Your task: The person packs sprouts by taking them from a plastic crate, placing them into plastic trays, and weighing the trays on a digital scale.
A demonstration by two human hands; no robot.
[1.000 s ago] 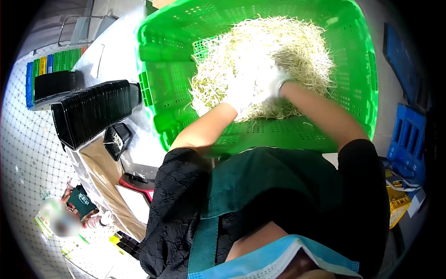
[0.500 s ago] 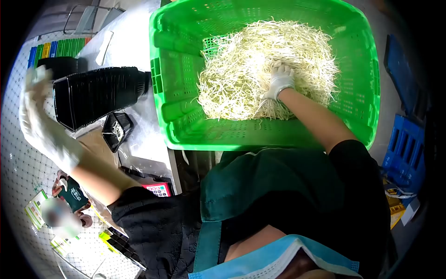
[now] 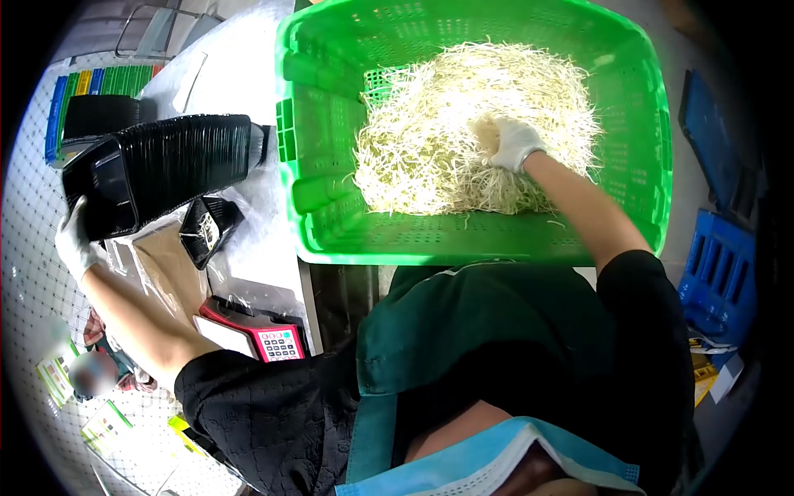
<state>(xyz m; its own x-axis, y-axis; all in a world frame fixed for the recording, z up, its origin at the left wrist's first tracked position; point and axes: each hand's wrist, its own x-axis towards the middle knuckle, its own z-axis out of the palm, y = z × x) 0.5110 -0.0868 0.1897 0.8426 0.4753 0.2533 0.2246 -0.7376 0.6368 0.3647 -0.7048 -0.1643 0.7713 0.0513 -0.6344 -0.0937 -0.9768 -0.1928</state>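
My left hand (image 3: 74, 240), in a white glove, grips the edge of a black tray (image 3: 103, 186) at the near end of a long nested stack of black trays (image 3: 186, 161). This end tray stands slightly apart from the others. Inside a big green crate (image 3: 331, 240), my right hand (image 3: 514, 144), also gloved, is closed on some bean sprouts at the middle of a large heap of sprouts (image 3: 422, 124). Its fingertips are partly hidden among the strands. A single black tray (image 3: 207, 231) holding a few sprouts lies between the stack and the crate.
A red scale (image 3: 277, 341) with a keypad sits near my left arm. Another black stack (image 3: 103, 116) stands behind the long one. At the right are blue crates (image 3: 718, 269) and a yellow one (image 3: 705, 376). A person (image 3: 99, 368) is at lower left.
My left hand left the sprouts, swung out left and took hold of the end tray, which has come away from the stack. My right hand stayed in the heap and its fingers have closed.
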